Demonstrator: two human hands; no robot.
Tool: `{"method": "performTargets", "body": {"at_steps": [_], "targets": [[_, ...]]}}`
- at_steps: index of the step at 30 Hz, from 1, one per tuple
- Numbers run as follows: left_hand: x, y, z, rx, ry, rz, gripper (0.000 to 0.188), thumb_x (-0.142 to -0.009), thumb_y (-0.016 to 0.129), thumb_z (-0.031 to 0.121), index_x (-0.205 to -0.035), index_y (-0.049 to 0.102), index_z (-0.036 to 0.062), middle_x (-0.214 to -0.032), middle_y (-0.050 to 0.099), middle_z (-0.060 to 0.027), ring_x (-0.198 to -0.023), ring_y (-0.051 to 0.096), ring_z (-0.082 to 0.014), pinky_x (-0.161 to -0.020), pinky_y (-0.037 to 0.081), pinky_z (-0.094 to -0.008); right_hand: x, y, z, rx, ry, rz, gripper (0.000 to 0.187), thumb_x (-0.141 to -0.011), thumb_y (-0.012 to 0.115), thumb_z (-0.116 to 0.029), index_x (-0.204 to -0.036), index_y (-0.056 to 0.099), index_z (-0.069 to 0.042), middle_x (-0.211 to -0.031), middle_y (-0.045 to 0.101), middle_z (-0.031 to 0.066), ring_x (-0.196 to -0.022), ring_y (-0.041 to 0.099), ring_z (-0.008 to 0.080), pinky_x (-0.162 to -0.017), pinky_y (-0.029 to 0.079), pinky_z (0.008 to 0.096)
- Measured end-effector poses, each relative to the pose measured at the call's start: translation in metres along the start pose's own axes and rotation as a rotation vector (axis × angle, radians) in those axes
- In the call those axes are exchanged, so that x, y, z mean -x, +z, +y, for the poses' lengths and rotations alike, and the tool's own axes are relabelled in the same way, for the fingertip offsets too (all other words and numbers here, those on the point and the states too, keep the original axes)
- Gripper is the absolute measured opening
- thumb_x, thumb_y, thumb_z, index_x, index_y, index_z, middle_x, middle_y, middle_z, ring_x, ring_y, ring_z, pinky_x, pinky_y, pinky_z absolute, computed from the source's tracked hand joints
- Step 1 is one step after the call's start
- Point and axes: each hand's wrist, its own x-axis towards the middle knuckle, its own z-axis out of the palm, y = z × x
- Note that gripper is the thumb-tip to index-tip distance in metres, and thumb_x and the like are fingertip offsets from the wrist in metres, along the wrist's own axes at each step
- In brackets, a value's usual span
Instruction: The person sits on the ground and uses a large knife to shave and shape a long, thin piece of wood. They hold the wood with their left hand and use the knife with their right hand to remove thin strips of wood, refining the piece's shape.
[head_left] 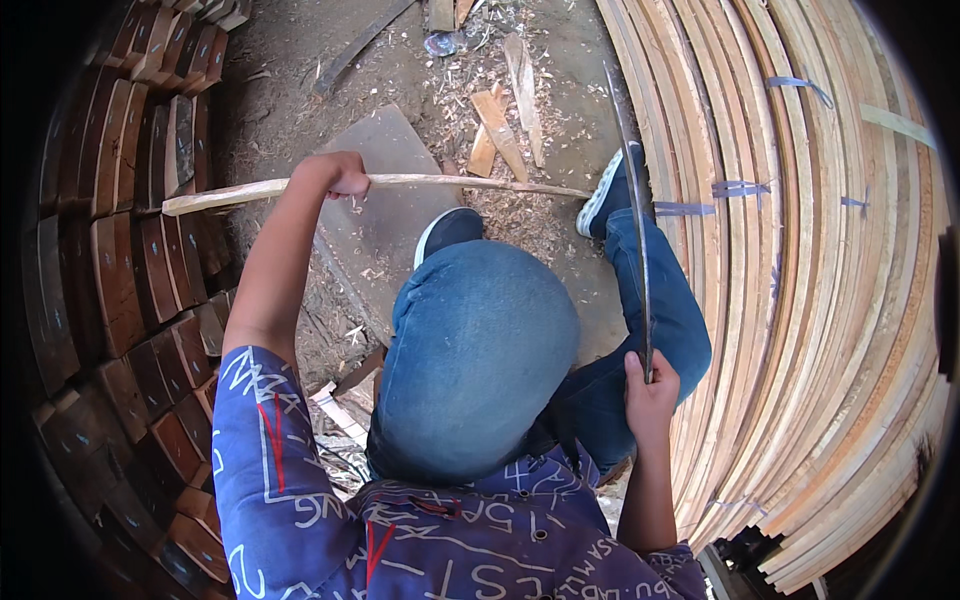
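Observation:
My left hand (345,175) is closed around a long, pale wooden strip (440,181), which lies crosswise in front of my knees. Its thicker end points left and its thin end reaches my right shoe. In my right hand (651,398), beside my right thigh, is the grip of a machete (642,265). The long, narrow blade is seen almost edge-on and points up and away, passing over my right leg. Blade and strip are apart.
Tall stacks of long pale boards (740,300), tied with bluish straps, stand close on the right. Cut timber ends (115,290) are piled at left. A flat board (385,145), wood offcuts (500,135) and many shavings lie on the ground ahead.

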Motion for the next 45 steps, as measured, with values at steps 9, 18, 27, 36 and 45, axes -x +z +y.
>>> {"method": "performTargets", "body": {"at_steps": [9, 18, 27, 36, 45], "targets": [[-0.039, 0.000, -0.017, 0.041, -0.028, -0.149, 0.020, -0.070, 0.063, 0.013, -0.083, 0.067, -0.0018, -0.065, 0.061, -0.0072, -0.057, 0.059, -0.0167, -0.054, 0.048, -0.0322, -0.127, 0.124, 0.018, -0.119, 0.039, -0.165, 0.045, -0.097, 0.048, -0.036, -0.081, 0.058, 0.005, -0.065, 0.057, 0.0221, -0.063, 0.059, 0.0367, -0.062, 0.044, 0.0433], [-0.040, 0.035, -0.035, 0.017, -0.001, 0.003, 0.026, -0.071, 0.063, 0.014, -0.089, 0.066, -0.0050, -0.072, 0.065, -0.0176, -0.068, 0.065, -0.0249, -0.064, 0.049, -0.0373, -0.149, 0.178, 0.064, 0.170, 0.181, -0.320, 0.052, -0.096, 0.046, -0.043, -0.087, 0.063, 0.006, -0.078, 0.062, 0.0292, -0.081, 0.062, 0.0457, -0.075, 0.047, 0.0492], [-0.041, 0.033, -0.034, -0.046, -0.022, -0.007, 0.034, -0.073, 0.063, 0.018, -0.099, 0.068, -0.0041, -0.091, 0.068, -0.0234, -0.088, 0.067, -0.0322, -0.080, 0.050, -0.0373, -0.138, 0.169, 0.010, 0.109, 0.063, -0.317, 0.049, -0.096, 0.049, -0.041, -0.086, 0.060, 0.006, -0.075, 0.062, 0.0291, -0.080, 0.060, 0.0477, -0.071, 0.047, 0.0509], [-0.038, 0.037, -0.025, -0.080, -0.024, 0.020, 0.033, -0.074, 0.062, 0.019, -0.098, 0.069, -0.0022, -0.093, 0.068, -0.0239, -0.090, 0.067, -0.0336, -0.081, 0.051, -0.0384, -0.166, 0.186, 0.061, 0.427, 0.092, -0.275, 0.053, -0.096, 0.044, -0.046, -0.092, 0.062, 0.004, -0.081, 0.064, 0.0296, -0.084, 0.062, 0.0470, -0.076, 0.048, 0.0532], [-0.030, 0.046, -0.025, -0.112, -0.001, 0.012, 0.031, -0.074, 0.060, 0.019, -0.096, 0.068, -0.0023, -0.091, 0.067, -0.0259, -0.091, 0.065, -0.0370, -0.082, 0.050, -0.0401, -0.150, 0.173, -0.028, 0.227, -0.102, -0.361, 0.052, -0.096, 0.047, -0.044, -0.088, 0.061, 0.006, -0.073, 0.062, 0.0298, -0.077, 0.062, 0.0473, -0.071, 0.048, 0.0530]]}}
